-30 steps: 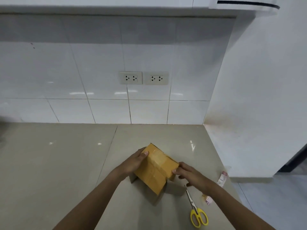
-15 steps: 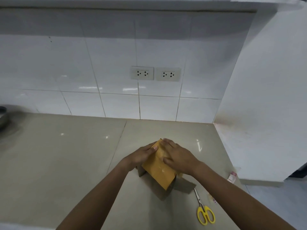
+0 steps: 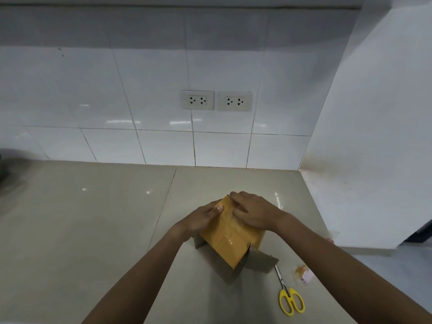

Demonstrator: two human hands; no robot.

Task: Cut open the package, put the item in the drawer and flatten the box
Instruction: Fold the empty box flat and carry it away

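A small yellow-brown cardboard box [image 3: 228, 239] with glossy tape stands upside down on the beige counter [image 3: 93, 230], its grey flaps splayed out at the bottom. My left hand [image 3: 203, 218] grips the box's left side, thumb on the top face. My right hand [image 3: 251, 212] lies flat over the far top edge, pressing on it. Yellow-handled scissors [image 3: 288, 298] lie on the counter to the right of the box, apart from both hands.
A small crumpled piece of tape and label [image 3: 304, 274] lies right of the scissors near the counter's right edge. A white tiled wall with two sockets [image 3: 216, 100] stands behind; a white side wall [image 3: 374, 136] closes the right. A dark object [image 3: 2, 164] shows at far left.
My right hand has moved from the box's right side up onto its far top edge. The left hand has kept its hold. The camera has shifted a little.
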